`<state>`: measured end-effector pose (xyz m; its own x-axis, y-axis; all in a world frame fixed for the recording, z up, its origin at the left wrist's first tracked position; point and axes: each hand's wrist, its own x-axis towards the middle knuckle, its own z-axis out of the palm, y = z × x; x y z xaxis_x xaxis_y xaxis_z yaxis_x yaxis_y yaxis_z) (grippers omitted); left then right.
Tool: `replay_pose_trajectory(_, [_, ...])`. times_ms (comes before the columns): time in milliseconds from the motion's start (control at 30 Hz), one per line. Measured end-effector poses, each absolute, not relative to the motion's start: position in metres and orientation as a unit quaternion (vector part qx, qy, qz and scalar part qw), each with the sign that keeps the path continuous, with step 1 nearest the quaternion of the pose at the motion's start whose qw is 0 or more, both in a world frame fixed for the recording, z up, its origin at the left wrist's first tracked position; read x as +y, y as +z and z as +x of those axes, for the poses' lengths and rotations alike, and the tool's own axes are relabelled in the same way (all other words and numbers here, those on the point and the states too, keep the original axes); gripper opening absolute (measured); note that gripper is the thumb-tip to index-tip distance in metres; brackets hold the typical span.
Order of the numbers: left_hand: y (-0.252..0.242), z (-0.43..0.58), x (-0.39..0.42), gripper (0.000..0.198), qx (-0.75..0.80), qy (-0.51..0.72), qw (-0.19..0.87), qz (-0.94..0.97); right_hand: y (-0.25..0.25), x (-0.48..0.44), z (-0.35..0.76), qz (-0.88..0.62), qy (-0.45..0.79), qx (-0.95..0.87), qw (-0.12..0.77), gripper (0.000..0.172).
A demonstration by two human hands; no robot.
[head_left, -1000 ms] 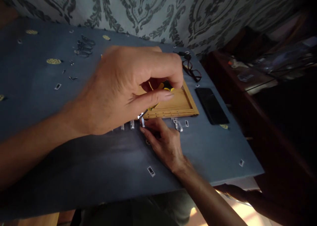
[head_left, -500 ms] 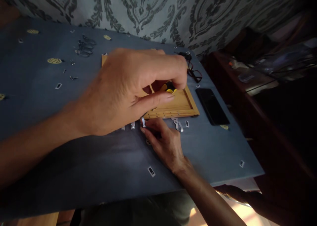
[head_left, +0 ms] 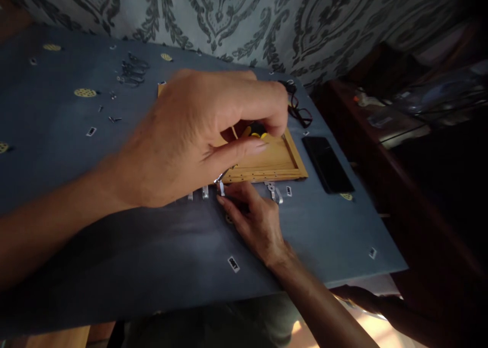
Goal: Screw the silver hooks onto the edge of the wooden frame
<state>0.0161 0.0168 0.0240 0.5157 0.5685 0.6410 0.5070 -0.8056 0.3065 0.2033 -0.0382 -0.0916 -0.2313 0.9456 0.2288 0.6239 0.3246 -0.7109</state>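
Observation:
My left hand (head_left: 190,134) is closed round a screwdriver with a yellow and black handle (head_left: 257,131), held over a shallow wooden frame (head_left: 282,160) on the blue table (head_left: 114,246). The tool's tip points down at the frame's near edge, where a small metal hook (head_left: 220,187) stands. My right hand (head_left: 255,221) lies low on the table just in front of the frame, its fingertips pressed on that hook. Two more metal hooks (head_left: 205,191) sit to its left and another one (head_left: 273,191) to its right.
A black phone (head_left: 327,164) lies right of the frame and dark-rimmed glasses (head_left: 299,112) behind it. Yellow perforated discs (head_left: 84,92), a pile of dark hooks (head_left: 131,71), screws and small white labels (head_left: 233,264) are scattered about. A dark wooden cabinet (head_left: 381,134) stands to the right.
My left hand has shifted its fingers slightly round the screwdriver handle. The right hand has stayed at the hook.

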Motion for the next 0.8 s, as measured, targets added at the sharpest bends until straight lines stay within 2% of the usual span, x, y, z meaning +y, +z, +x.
replay_pose_trajectory(333, [0.0192, 0.0169, 0.0224, 0.004, 0.281, 0.412, 0.049, 0.865, -0.0901, -0.0380, 0.2029, -0.534, 0.245, -0.744, 0.319, 0.007])
replay_pose_trajectory(633, [0.0215, 0.0166, 0.0224, 0.005, 0.285, 0.391, 0.084, 0.871, -0.0900, -0.0392, 0.2030, -0.532, 0.253, -0.742, 0.321, 0.006])
replay_pose_trajectory(800, [0.0195, 0.0161, 0.0240, 0.011, 0.281, 0.394, 0.058, 0.873, -0.0903, -0.0387, 0.2028, -0.535, 0.248, -0.742, 0.318, 0.006])
